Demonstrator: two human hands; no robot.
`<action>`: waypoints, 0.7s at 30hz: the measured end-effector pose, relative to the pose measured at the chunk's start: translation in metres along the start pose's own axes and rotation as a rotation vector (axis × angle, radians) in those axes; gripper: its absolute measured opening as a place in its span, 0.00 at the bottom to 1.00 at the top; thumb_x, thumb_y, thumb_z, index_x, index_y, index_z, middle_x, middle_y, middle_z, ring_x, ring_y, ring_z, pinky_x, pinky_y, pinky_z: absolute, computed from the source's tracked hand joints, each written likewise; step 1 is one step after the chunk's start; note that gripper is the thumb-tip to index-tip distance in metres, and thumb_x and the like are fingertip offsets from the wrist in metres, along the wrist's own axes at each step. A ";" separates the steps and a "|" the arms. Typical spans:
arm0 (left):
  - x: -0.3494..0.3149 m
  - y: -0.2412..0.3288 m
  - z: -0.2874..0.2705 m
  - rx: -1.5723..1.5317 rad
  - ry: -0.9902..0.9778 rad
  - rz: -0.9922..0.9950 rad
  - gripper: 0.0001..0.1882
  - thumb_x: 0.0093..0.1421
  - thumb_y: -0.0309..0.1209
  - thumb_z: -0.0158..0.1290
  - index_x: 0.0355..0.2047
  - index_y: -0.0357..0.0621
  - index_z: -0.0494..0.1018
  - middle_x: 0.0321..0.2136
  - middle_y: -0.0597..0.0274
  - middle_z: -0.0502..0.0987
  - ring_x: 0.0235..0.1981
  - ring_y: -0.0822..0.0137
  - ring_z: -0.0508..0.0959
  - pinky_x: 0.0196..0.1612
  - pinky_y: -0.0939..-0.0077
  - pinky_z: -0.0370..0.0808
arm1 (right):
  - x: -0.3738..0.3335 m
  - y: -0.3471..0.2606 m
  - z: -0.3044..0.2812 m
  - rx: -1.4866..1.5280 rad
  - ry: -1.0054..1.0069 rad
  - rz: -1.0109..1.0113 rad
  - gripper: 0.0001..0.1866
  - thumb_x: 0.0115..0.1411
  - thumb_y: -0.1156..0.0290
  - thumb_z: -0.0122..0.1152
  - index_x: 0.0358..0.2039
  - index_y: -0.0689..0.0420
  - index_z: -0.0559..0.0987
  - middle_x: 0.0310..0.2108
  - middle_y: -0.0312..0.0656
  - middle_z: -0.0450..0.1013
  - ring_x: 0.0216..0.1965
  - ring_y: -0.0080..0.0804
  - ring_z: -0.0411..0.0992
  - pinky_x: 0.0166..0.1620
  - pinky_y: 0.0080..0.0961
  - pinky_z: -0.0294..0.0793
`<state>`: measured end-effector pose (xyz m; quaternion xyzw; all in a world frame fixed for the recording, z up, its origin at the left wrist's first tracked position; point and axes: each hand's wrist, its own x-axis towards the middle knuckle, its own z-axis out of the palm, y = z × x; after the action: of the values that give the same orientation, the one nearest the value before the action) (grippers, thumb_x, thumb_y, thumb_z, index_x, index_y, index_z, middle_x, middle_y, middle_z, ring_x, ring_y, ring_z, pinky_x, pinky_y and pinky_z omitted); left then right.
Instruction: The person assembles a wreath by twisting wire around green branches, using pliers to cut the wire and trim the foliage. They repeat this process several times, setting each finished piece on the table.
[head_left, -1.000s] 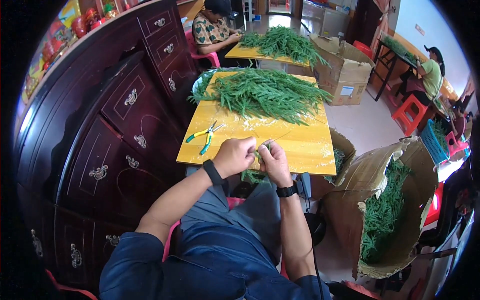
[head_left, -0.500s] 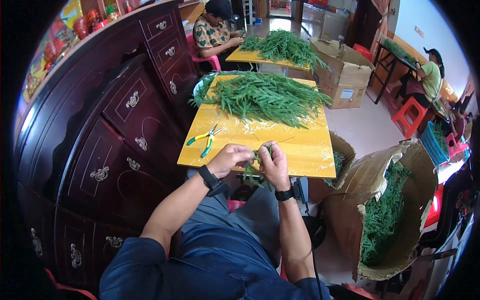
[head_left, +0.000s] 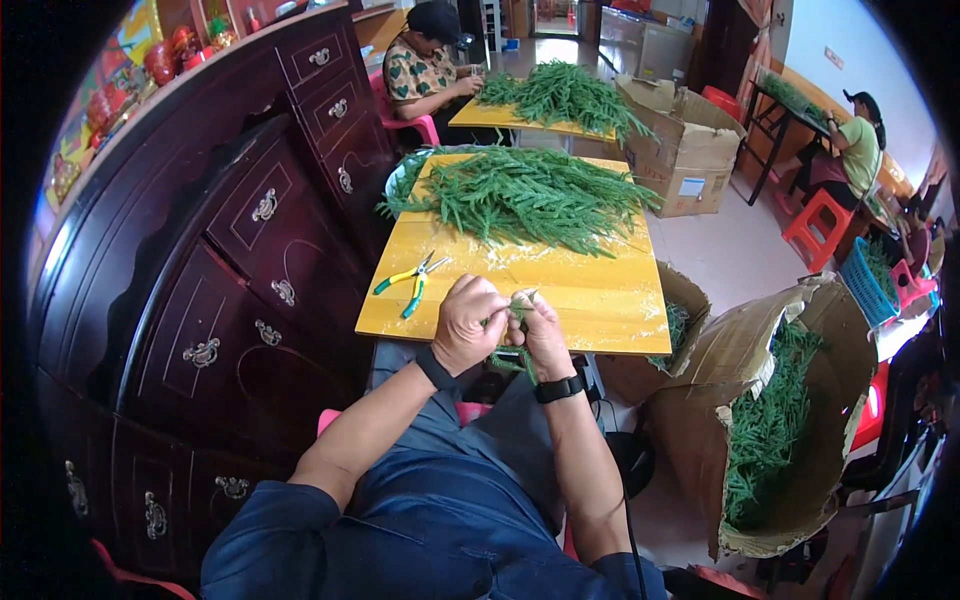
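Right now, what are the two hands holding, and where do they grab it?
Both hands, left and right, pinch a small green sprig between them, near its upper end; its lower part hangs below the table edge.

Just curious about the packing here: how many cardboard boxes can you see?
3. One large open box of green sprigs at the person's right; a smaller one against the yellow table's right edge; one farther back by the second table. Others may be hidden.
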<state>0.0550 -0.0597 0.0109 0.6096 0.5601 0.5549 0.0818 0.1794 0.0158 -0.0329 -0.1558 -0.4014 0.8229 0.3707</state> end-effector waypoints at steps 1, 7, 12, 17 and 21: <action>0.000 0.004 -0.002 -0.094 -0.022 -0.067 0.03 0.61 0.23 0.57 0.30 0.40 0.74 0.28 0.68 0.77 0.29 0.72 0.76 0.37 0.74 0.75 | 0.000 -0.001 0.000 0.003 0.001 -0.002 0.09 0.70 0.63 0.53 0.35 0.53 0.72 0.22 0.29 0.67 0.17 0.16 0.62 0.24 0.18 0.67; 0.000 0.014 -0.009 -0.561 -0.130 -0.408 0.02 0.61 0.24 0.55 0.33 0.39 0.74 0.28 0.63 0.77 0.29 0.66 0.77 0.39 0.71 0.75 | -0.004 -0.015 0.000 -0.024 -0.041 -0.055 0.10 0.71 0.60 0.52 0.37 0.52 0.72 0.23 0.30 0.68 0.19 0.16 0.62 0.25 0.16 0.65; 0.009 0.001 -0.016 -1.151 -0.306 -0.819 0.07 0.64 0.31 0.53 0.36 0.39 0.75 0.28 0.60 0.79 0.29 0.66 0.78 0.40 0.71 0.75 | -0.006 -0.019 -0.003 -0.036 -0.050 -0.072 0.09 0.71 0.61 0.52 0.37 0.52 0.71 0.23 0.30 0.68 0.20 0.16 0.62 0.25 0.16 0.64; 0.010 -0.014 -0.019 -1.243 -0.520 -0.858 0.13 0.66 0.36 0.51 0.39 0.37 0.76 0.29 0.60 0.80 0.29 0.67 0.78 0.41 0.73 0.76 | -0.009 -0.025 -0.003 -0.069 -0.105 -0.060 0.09 0.71 0.61 0.52 0.38 0.52 0.71 0.23 0.31 0.69 0.20 0.16 0.62 0.25 0.16 0.63; 0.009 -0.018 -0.020 -1.307 -0.635 -0.825 0.14 0.66 0.35 0.52 0.41 0.36 0.77 0.29 0.60 0.80 0.29 0.68 0.79 0.41 0.73 0.77 | -0.012 -0.031 -0.005 -0.137 -0.139 -0.068 0.09 0.71 0.61 0.52 0.38 0.53 0.71 0.23 0.32 0.70 0.19 0.16 0.62 0.24 0.15 0.63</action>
<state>0.0265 -0.0563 0.0106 0.3129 0.2541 0.4953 0.7696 0.2052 0.0220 -0.0128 -0.1099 -0.4865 0.7893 0.3581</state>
